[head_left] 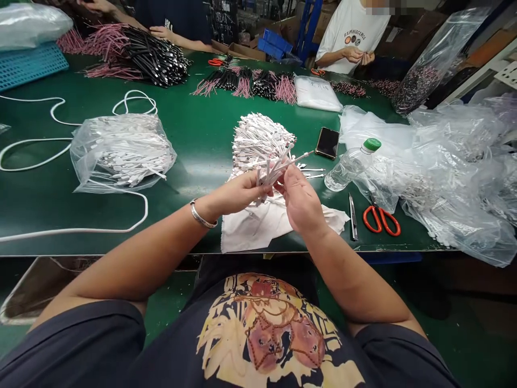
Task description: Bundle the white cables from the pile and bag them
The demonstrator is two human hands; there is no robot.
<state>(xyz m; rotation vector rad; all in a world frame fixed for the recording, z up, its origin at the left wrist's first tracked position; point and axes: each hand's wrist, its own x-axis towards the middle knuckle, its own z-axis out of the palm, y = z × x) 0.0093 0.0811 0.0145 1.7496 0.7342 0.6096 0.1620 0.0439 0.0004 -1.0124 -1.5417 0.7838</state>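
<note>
L hand (247, 188) pinches a bunch of white strips (268, 171) over the cloth (244, 234), prob. fanned so R hand (302, 200), fingertips pressed on them too, can get at singles, w/ main pile (260, 132) just beyond for quick reach & scissors (375, 220) off R.

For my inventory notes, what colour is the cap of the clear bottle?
The cap is green; the head view shows it clearly.

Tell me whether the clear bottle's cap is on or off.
On: the green cap sits over the mouth of the clear bottle.
</note>
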